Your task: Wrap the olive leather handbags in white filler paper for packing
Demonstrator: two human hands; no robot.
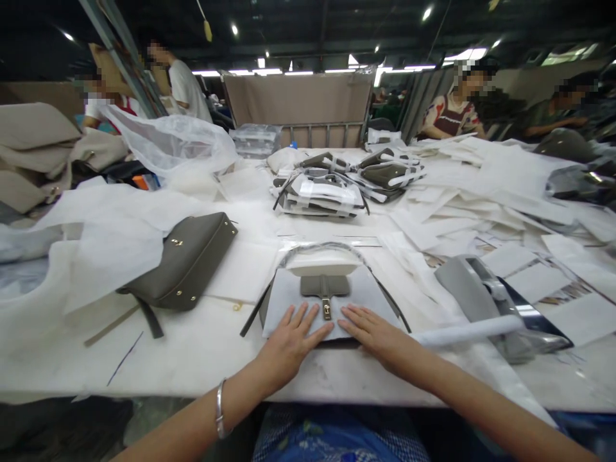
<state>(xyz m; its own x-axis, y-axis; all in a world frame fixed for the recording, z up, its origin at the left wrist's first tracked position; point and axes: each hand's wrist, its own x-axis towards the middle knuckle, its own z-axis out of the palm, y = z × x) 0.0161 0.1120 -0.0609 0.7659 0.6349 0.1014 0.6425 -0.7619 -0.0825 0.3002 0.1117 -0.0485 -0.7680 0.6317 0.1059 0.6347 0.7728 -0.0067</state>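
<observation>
A handbag lies flat in front of me, with a white sheet (283,292) over its face. Its dark olive tab with a metal clasp (326,308) shows at the middle, and its wrapped handle (322,246) arches at the far side. My left hand (290,340) rests with spread fingers on the sheet's near edge, left of the clasp. On the right of the clasp, my right hand (370,330) lies flat with its fingers stretched out. Neither hand grips anything.
An olive bag (192,263) lies at the left beside white sheets. Several wrapped bags (322,192) are piled farther back. At the right are a grey wrapped item (464,289), a white roll (471,329) and heaped paper (481,192). People are beyond the table.
</observation>
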